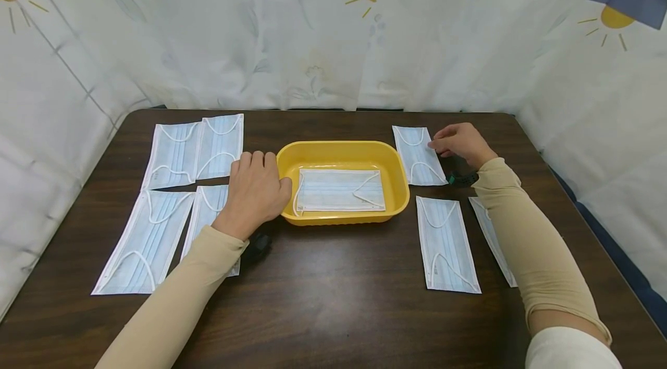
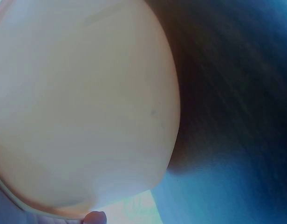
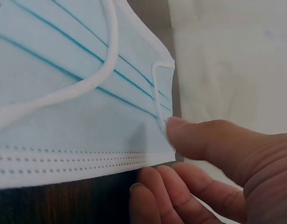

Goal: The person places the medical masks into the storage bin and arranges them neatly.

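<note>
A yellow plastic tray (image 1: 344, 149) sits mid-table, with a pale-blue face mask (image 1: 339, 189) lying flat inside. My left hand (image 1: 252, 192) holds the tray's left end, its thumb at the rim; the tray's pale, blurred wall (image 2: 87, 102) fills most of the left wrist view, with a fingertip (image 2: 94, 217) at the bottom. At the far right, my right hand (image 1: 461, 143) pinches the edge of another mask (image 1: 419, 154). The right wrist view shows the thumb on that mask's (image 3: 69, 112) corner and the fingers below its edge.
To the left, several masks (image 1: 143, 241) lie in two rows. On the right are one mask (image 1: 448, 247) near the front and another mask (image 1: 492, 236) partly under my right forearm. White patterned cloth (image 1: 208, 39) hangs behind the brown table (image 1: 333, 299).
</note>
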